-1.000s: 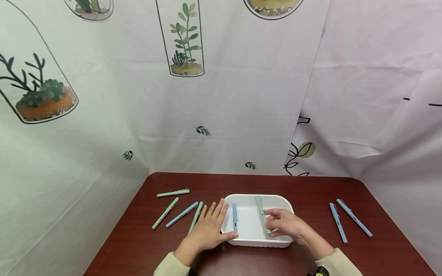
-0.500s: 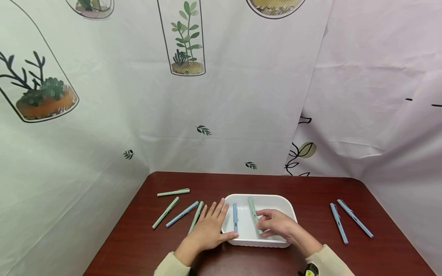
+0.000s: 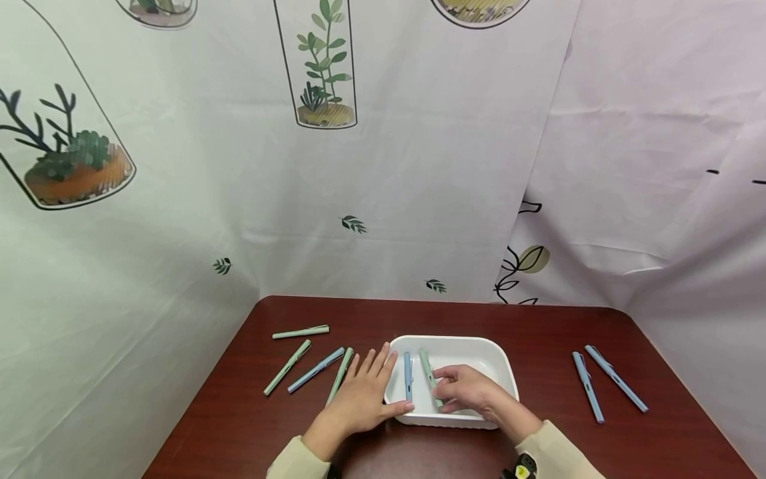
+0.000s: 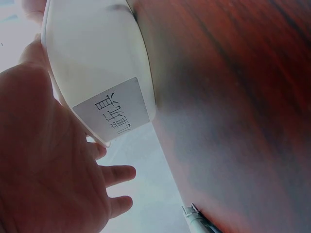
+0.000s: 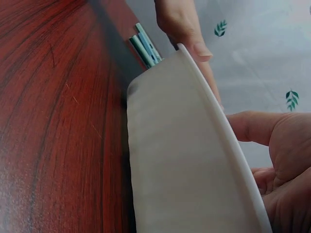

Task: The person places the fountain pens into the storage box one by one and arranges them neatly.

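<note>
The right hand [image 3: 469, 389] pinches a green pen [image 3: 425, 363] between the thumb and fingers, which come from its right side and hold it at the near half. The far part of this pen sticks out free from the grip and points to the far wall of the white tray [image 3: 487, 364]. The pen is within the outline of the tray, but whether it touches the floor I cannot tell. Just to its left, a blue pen [image 3: 408, 376] lies near the left wall, with a narrow strip of floor between the two.

The left hand [image 3: 359, 399] is spread at the left edge of the tray, its thumb on the near corner of the rim. On the right of the grip, a wider part of the tray floor shows up to the right wall.

Outside, on the brown table [image 3: 538, 329], three green pens [image 3: 287, 368] and one blue one lie on the left, close to the left hand; two blue pens [image 3: 588, 387] lie well apart on the right.
</note>
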A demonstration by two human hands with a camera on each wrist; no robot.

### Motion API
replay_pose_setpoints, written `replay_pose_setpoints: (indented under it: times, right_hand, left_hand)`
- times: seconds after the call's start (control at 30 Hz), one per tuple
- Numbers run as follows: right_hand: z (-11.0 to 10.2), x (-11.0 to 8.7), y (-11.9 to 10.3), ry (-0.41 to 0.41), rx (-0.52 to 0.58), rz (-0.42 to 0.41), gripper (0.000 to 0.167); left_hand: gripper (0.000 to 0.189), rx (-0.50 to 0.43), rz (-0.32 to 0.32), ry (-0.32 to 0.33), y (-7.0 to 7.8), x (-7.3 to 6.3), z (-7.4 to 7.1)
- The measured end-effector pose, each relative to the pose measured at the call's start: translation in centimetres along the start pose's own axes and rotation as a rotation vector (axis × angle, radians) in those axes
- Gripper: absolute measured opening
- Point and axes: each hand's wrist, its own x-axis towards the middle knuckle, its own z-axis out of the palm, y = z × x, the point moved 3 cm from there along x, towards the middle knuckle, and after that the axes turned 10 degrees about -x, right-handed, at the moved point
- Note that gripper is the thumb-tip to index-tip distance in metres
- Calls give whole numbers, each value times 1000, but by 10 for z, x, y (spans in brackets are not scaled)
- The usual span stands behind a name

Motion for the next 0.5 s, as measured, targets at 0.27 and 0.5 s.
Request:
replay_pose_setpoints:
  times: [0.27, 0.5]
  right_hand:
    - [6, 6, 0, 3, -22, 28, 53]
    - [12, 9, -2, -6, -38, 33, 52]
  left_hand:
    - [97, 5, 2, 2, 1, -1, -1]
    - [97, 12, 8, 2, 1, 0, -1]
